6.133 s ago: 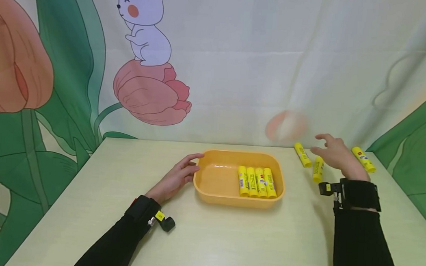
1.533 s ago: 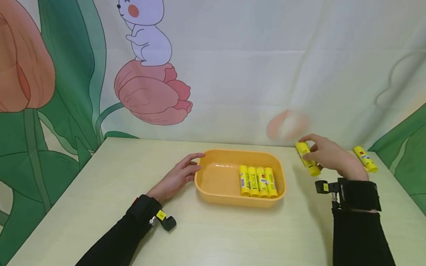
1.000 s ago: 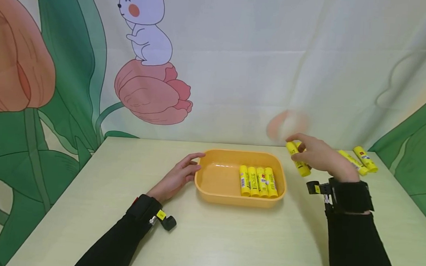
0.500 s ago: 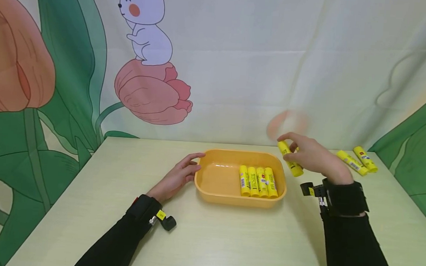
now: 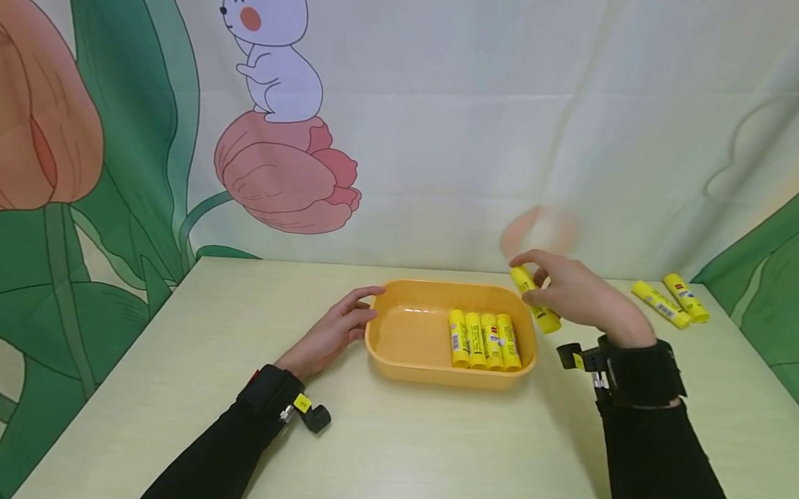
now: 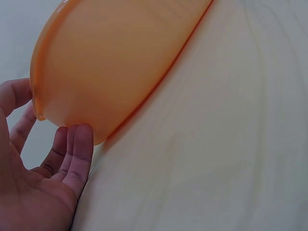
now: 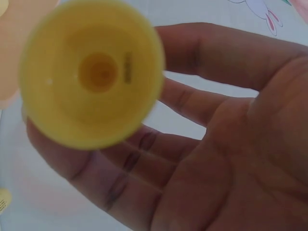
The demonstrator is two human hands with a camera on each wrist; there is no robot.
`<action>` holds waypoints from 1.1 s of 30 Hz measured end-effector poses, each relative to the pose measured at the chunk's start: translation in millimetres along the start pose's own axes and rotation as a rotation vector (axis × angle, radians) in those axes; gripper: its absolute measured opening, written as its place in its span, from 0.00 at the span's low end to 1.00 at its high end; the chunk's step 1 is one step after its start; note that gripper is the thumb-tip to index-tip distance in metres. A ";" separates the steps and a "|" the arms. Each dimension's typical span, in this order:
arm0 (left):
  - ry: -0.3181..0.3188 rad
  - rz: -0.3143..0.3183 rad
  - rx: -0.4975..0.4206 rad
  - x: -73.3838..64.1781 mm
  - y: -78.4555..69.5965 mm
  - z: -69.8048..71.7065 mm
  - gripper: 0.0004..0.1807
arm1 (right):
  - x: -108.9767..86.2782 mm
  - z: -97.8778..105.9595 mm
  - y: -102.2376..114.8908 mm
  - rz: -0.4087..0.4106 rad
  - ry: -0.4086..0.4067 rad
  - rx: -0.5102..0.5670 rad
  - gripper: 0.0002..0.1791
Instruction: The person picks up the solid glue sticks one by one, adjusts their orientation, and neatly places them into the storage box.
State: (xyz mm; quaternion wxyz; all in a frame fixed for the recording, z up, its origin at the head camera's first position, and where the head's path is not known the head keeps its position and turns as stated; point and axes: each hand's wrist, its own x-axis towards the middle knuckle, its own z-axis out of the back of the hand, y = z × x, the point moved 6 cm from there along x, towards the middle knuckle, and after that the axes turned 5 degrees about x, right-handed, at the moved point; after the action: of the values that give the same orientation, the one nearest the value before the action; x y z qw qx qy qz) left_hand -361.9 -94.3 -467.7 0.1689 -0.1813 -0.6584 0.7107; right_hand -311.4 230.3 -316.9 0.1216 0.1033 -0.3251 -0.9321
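A stick (image 5: 546, 319) is pinched between right hand (image 5: 578, 295) fingers; the tray (image 5: 408, 338) (part-filled) is touched by half-spread left hand (image 5: 328, 338) fingers.

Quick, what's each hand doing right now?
Left hand: open, resting against the orange tray.
Right hand: closed, holding a yellow glue stick.

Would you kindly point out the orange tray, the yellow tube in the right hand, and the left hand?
Orange tray (image 5: 409, 338), head view: bare floor, left half.
Yellow tube (image 7: 91, 73), right wrist view: its recessed round end.
Left hand (image 5: 328, 337), head view: back of the hand.
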 end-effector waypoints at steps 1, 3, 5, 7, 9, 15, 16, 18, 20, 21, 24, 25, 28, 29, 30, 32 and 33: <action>0.000 0.001 0.003 -0.1 0.1 -0.1 0.24 | 0.0 -0.7 1.1 0.001 -0.001 -0.002 0.28; 0.001 0.002 0.005 -0.1 0.3 -0.2 0.24 | 0.1 -1.6 2.9 0.010 -0.003 -0.011 0.28; 0.002 0.002 0.006 -0.3 0.5 -0.2 0.24 | 0.5 -3.1 4.2 0.018 -0.002 -0.016 0.27; 0.003 0.000 0.007 -0.2 0.2 -0.2 0.24 | 1.6 -4.7 5.5 0.024 -0.002 -0.024 0.27; 0.006 -0.002 0.005 0.1 0.4 -0.1 0.24 | 2.2 -6.3 6.6 0.025 0.001 -0.028 0.27; 0.004 0.003 0.001 -0.1 0.8 0.0 0.24 | 4.8 -10.4 8.7 0.031 0.004 -0.035 0.27; 0.004 0.003 0.001 0.0 0.9 0.0 0.24 | 5.2 -10.9 9.2 0.036 0.006 -0.034 0.27; 0.005 0.002 0.002 0.2 1.2 0.3 0.24 | 5.9 -12.5 10.2 0.035 0.012 -0.031 0.27; 0.007 0.001 0.001 0.4 1.4 0.4 0.24 | 6.5 -14.3 11.1 0.032 0.020 -0.022 0.27; 0.008 0.001 0.002 0.5 1.3 0.4 0.24 | 6.8 -15.0 11.2 0.030 0.025 -0.016 0.27; 0.010 0.000 0.004 0.7 1.1 0.3 0.24 | 7.3 -17.0 12.1 0.031 0.037 0.002 0.27; 0.011 -0.001 0.003 0.8 1.0 0.1 0.24 | 7.4 -17.5 11.9 0.036 0.040 0.003 0.27; 0.012 -0.001 0.004 0.7 0.7 0.1 0.24 | 8.5 -19.6 11.8 0.041 0.045 0.005 0.27; 0.012 -0.001 0.004 0.7 0.7 0.2 0.24 | 9.0 -20.4 11.8 0.043 0.047 0.003 0.27; 0.011 -0.001 0.004 0.6 0.8 0.3 0.24 | 9.9 -21.2 12.1 0.043 0.046 -0.002 0.27; 0.008 0.001 0.005 0.4 0.9 0.7 0.24 | 11.4 -23.2 12.6 0.041 0.049 -0.008 0.27; 0.007 0.002 0.005 0.2 0.9 0.9 0.24 | 12.0 -24.2 13.0 0.041 0.050 -0.011 0.27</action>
State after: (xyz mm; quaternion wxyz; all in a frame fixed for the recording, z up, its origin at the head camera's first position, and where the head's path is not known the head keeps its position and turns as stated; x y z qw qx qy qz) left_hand -362.5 -95.0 -468.6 0.1710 -0.1839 -0.6561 0.7117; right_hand -314.2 202.8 -328.7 0.1494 0.1195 -0.3186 -0.9284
